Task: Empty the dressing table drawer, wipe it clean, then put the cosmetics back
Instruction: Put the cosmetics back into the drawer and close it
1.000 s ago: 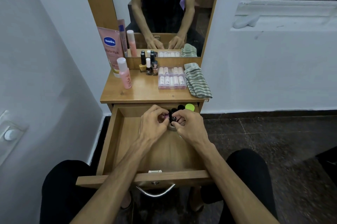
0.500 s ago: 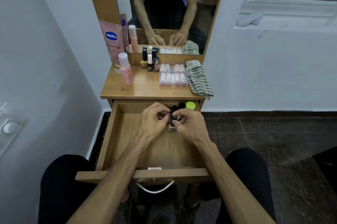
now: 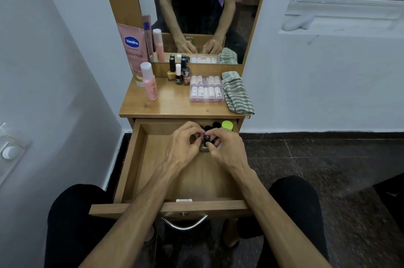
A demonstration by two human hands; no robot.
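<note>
On the far left of the dressing table (image 3: 175, 108), a pink Vaseline tube (image 3: 133, 49) is propped upright against the mirror frame, and a pink bottle with a white cap (image 3: 150, 81) is stood just in front of it. Next along, three nail polish bottles (image 3: 178, 74) are clustered at the back edge, touching or nearly touching one another. A clear case of small white vials (image 3: 206, 88) is laid flat to their right, and a striped green-and-white cloth (image 3: 237, 93) is draped beside it at the right edge of the tabletop.

Down below, the drawer (image 3: 140, 165) is pulled well out, its wooden floor largely bare. At its back, the left hand (image 3: 182, 149) is curled, and a small pink-tipped item (image 3: 201, 135) is pinched between its fingertips. Pressed right up against it, the right hand (image 3: 227, 149) is curled too, and a small dark cosmetic (image 3: 207, 139) is gripped by its fingers; what exactly it is cannot be told, as it is mostly covered. Both hands are met over the same spot, knuckles nearly touching. Just behind them, in the drawer's back right corner, a few dark caps (image 3: 215, 125) are seen, and a lime-green cap (image 3: 227, 125) is stood at the far right.
</note>
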